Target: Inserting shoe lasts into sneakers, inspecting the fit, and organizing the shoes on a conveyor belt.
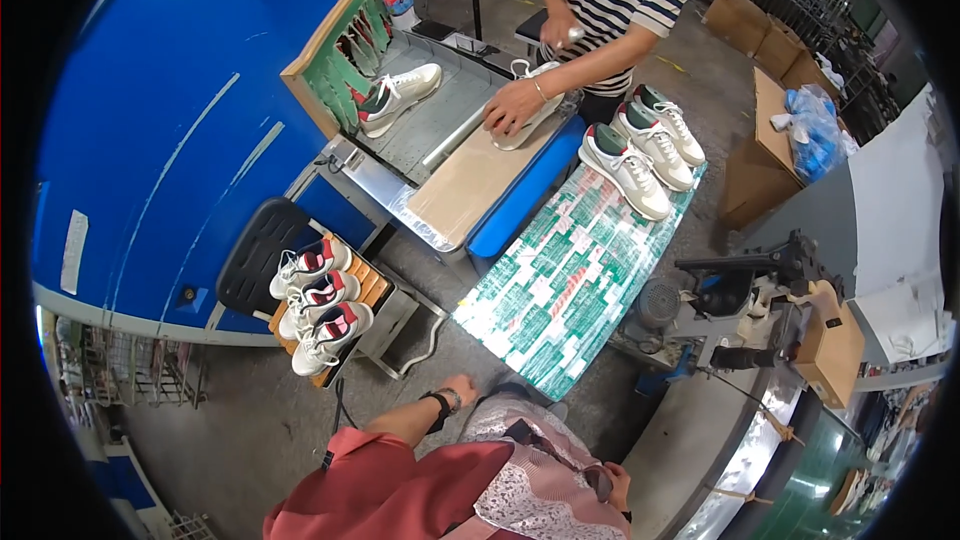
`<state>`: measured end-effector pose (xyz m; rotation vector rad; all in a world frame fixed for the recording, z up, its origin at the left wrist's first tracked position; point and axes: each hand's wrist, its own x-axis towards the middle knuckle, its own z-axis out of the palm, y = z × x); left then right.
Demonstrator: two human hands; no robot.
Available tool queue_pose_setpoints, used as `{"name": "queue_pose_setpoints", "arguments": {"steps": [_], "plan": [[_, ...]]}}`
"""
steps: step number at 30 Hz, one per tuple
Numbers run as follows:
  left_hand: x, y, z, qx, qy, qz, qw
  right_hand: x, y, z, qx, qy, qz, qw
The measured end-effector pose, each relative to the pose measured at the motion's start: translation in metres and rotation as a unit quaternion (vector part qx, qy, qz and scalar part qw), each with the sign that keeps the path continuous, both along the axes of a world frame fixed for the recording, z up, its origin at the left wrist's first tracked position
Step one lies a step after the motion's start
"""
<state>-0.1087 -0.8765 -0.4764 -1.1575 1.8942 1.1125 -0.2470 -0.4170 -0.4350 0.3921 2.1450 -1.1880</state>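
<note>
At upper right of the frame, three white shoes (pixel 655 150) are standing on the patterned surface (pixel 545 290); mid-left, three more (pixel 325 292) are sitting on a slatted seat (pixel 375 290); upper centre, a co-worker's hand (pixel 514 108) is steadying another (pixel 532 130). Looks partway; share done unclear. Lower centre, left hand (pixel 460 392) fingers are bending, nothing visibly held, opening unclear; right hand (pixel 617 487) partly hidden, can't tell.

Green-and-white patterned surface (pixel 545 295), three white shoes (pixel 652 148) side by side at its far end, slatted wooden chair seat (pixel 375 292) bearing three red-trimmed shoes (pixel 330 292) in a row, tan machine bed (pixel 462 202), a pale shoe (pixel 543 118) at its far end, grey trough (pixel 405 152) alongside carrying one green-lined shoe (pixel 405 96)
</note>
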Motion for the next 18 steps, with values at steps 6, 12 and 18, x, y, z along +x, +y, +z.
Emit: {"name": "queue_pose_setpoints", "arguments": {"steps": [6,12,18], "plan": [[0.008,0.000,-0.008,-0.029,0.029,-0.013,0.999,0.001,0.007,-0.015,0.002,0.024,0.006,1.000],[0.011,-0.001,-0.006,-0.043,0.023,-0.033,0.998,0.002,0.001,-0.009,0.002,0.008,-0.007,1.000],[0.004,0.001,0.013,-0.042,0.012,-0.026,0.999,0.004,0.010,-0.016,0.011,0.023,0.012,1.000]]}}
